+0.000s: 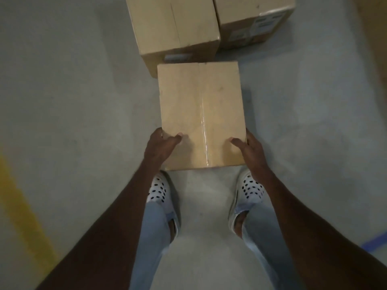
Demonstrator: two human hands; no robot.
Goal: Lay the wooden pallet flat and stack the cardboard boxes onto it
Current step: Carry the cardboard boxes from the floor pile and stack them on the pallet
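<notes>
Both hands grip one box at centre frame
Left hand (162,143) and right hand (249,146) clasp the taped box (201,114); two more boxes (173,28) at top

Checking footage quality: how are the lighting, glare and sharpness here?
Head view: dim, soft overall; glare streak along the tape seam of the held box; labels on the far boxes blurred unreadable; both hands dark but distinct; corners smeared.

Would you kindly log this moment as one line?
left hand: grip on nearest box | right hand: same | pallet: unseen
</notes>
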